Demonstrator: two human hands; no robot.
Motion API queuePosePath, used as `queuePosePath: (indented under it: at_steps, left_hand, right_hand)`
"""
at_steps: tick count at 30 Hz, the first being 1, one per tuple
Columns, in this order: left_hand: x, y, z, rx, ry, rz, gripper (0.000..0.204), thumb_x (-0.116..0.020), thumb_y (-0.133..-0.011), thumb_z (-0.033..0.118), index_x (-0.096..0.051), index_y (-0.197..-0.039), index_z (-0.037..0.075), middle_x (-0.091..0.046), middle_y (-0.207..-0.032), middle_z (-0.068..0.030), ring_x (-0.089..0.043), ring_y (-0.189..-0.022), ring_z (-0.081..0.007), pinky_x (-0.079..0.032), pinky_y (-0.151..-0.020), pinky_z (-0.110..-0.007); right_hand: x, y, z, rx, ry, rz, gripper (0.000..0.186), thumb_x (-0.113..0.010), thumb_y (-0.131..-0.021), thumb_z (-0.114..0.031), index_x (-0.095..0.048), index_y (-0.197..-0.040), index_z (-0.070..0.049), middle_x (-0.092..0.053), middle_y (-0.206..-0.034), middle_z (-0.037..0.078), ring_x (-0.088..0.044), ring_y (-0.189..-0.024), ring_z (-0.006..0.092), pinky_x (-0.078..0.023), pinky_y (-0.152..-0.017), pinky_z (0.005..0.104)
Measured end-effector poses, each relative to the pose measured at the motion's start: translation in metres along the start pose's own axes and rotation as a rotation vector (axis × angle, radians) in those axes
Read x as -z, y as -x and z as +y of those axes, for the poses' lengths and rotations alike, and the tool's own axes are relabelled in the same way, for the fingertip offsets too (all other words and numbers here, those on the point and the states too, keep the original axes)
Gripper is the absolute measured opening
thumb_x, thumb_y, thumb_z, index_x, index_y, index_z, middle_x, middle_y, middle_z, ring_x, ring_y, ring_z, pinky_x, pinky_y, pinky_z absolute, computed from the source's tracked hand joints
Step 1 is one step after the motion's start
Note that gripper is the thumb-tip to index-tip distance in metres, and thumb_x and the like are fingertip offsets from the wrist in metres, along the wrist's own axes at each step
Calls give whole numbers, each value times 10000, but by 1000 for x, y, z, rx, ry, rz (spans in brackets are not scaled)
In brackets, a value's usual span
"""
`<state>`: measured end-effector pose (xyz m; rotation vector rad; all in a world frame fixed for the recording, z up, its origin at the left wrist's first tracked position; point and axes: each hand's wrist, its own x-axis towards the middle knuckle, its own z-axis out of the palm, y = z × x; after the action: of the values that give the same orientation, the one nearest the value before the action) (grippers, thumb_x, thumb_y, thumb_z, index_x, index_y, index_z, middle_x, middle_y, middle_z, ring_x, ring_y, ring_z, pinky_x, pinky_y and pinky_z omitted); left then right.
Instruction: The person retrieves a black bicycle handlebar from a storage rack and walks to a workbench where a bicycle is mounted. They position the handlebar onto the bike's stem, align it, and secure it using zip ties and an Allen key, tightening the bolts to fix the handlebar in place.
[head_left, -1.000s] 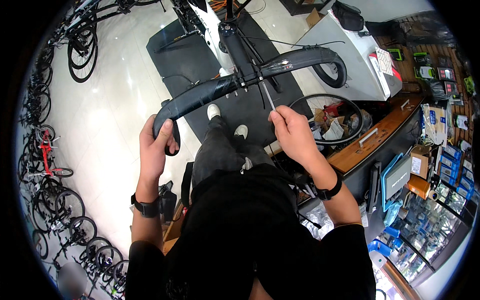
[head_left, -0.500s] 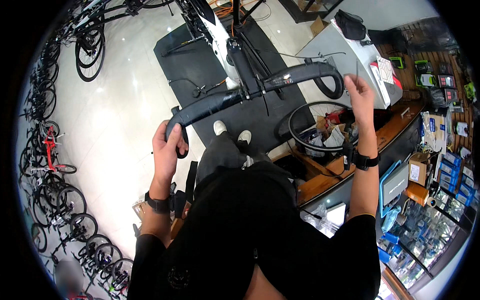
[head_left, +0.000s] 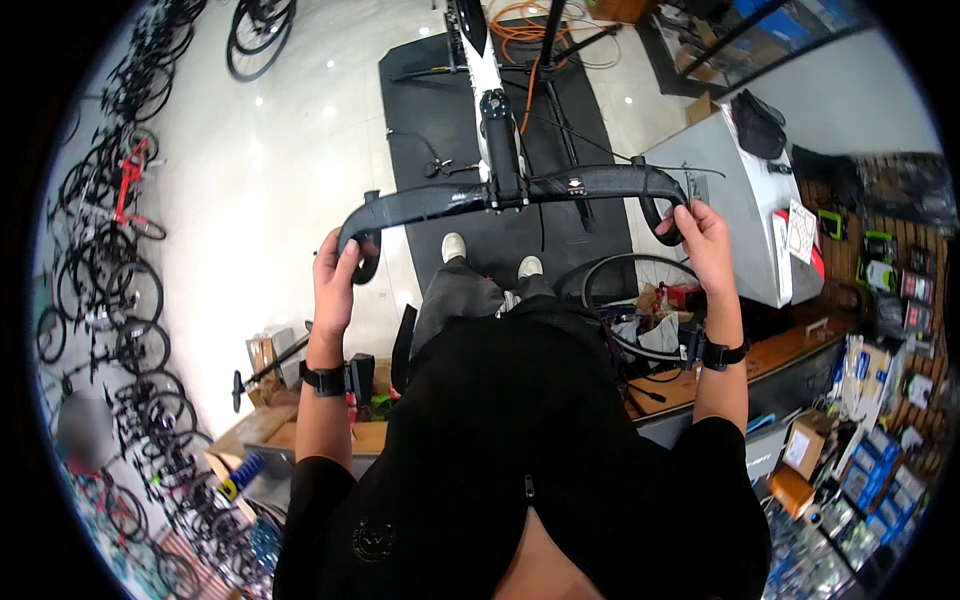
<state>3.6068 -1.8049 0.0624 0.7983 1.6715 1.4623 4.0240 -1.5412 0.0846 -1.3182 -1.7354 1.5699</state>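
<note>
A black drop handlebar (head_left: pixel 440 202) is clamped in a black stem (head_left: pixel 503 150) at the front of a bicycle with a white frame (head_left: pixel 486 72). My left hand (head_left: pixel 333 282) has its fingers closed round the lower end of the left drop. On the other side my right hand (head_left: pixel 706 248) grips the right drop, thumb and fingers on its curve. The bar lies nearly level across the view. Loose black cables trail from the bike; one cable end with a small fitting (head_left: pixel 432 166) hangs left of the stem.
Under the bike and a dark stand (head_left: pixel 553 100) lies a black mat (head_left: pixel 410 105). A loose wheel (head_left: pixel 590 283) leans beside a wooden-topped counter (head_left: pixel 770 350) on the right. Rows of bicycles (head_left: pixel 135 285) line the left. An orange hose (head_left: pixel 510 38) coils at the far end.
My right hand has closed onto the right drop, from which it was slightly apart. The handlebar has turned from slanting to nearly level, and the view has shifted.
</note>
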Motion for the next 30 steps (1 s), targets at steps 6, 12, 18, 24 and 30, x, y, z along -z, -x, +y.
queuePosePath:
  at_steps: [6, 12, 18, 24, 30]
  left_hand:
    - [-33, 17, -2, -58, -184, 228, 256, -679, -906, 137, -583, -1101, 3, -612, -860, -8, -558, -794, -81, -464, -730, -228]
    - [-40, 22, -14, -101, -112, 301, 275, -719, -858, 88, -596, -1092, 15, -600, -803, 15, -531, -724, -61, -423, -666, -211]
    - [-45, 21, -29, -216, -99, 351, 270, -742, -838, 85, -590, -1052, 21, -608, -836, 7, -536, -751, -68, -438, -680, -227]
    - [-34, 15, -36, -232, -121, 288, 284, -735, -851, 136, -583, -1052, 6, -627, -863, -19, -554, -773, -71, -451, -695, -232]
    - [-39, 17, -14, -258, -504, 379, 500, -764, -819, 195, -527, -1192, -37, -639, -927, -99, -587, -836, -155, -484, -761, -289]
  right_hand:
    - [6, -12, 13, 68, -89, -57, 300, -560, -989, -285, -632, -903, -7, -677, -778, 53, -595, -737, 98, -461, -714, 253]
    - [1, -15, 19, 139, -146, 16, 315, -570, -989, -283, -633, -878, 4, -662, -750, 50, -605, -714, 106, -463, -705, 239]
    - [-3, -22, 32, 264, -134, 67, 352, -596, -970, -320, -646, -905, 22, -674, -749, 53, -592, -703, 83, -449, -679, 225]
    - [-3, -20, 27, 258, -117, 94, 367, -606, -961, -347, -655, -890, 9, -676, -739, 53, -560, -672, 73, -421, -639, 219]
    - [-4, -27, 15, 233, -51, 81, 364, -644, -935, -371, -652, -830, -23, -634, -679, 26, -521, -625, 62, -381, -571, 228]
